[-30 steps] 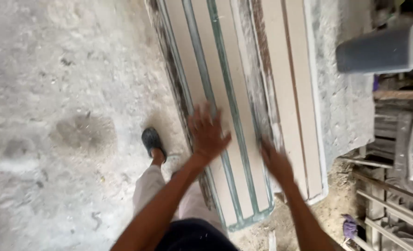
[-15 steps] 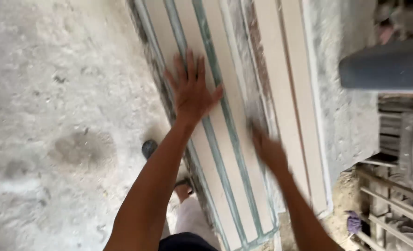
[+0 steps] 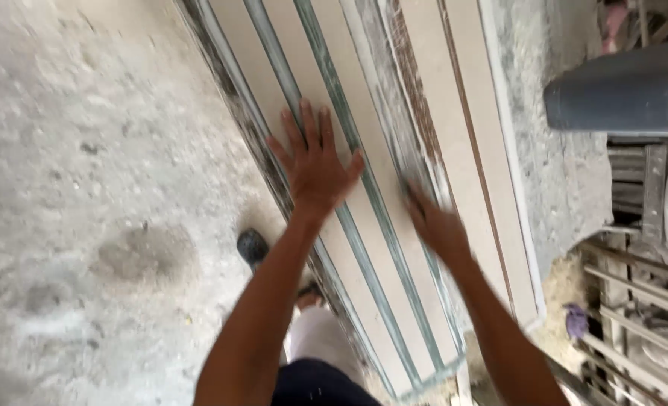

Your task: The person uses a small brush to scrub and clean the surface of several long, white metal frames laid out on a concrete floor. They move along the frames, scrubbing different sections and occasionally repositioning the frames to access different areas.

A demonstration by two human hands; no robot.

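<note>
L hand point(image 3: 315, 171), R hand point(image 3: 433, 223) flat on boards point(image 3: 364, 188).

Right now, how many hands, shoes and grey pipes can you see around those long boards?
Hands: 2, the left hand flat on the boards, the blurred right hand beside it.
Dark shoes: 1.
Grey pipes: 1.
Total: 4.

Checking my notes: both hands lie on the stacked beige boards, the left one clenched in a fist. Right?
Not quite. In the head view the left hand lies flat with fingers spread, not clenched. Both it and the right hand are on the boards.
</note>
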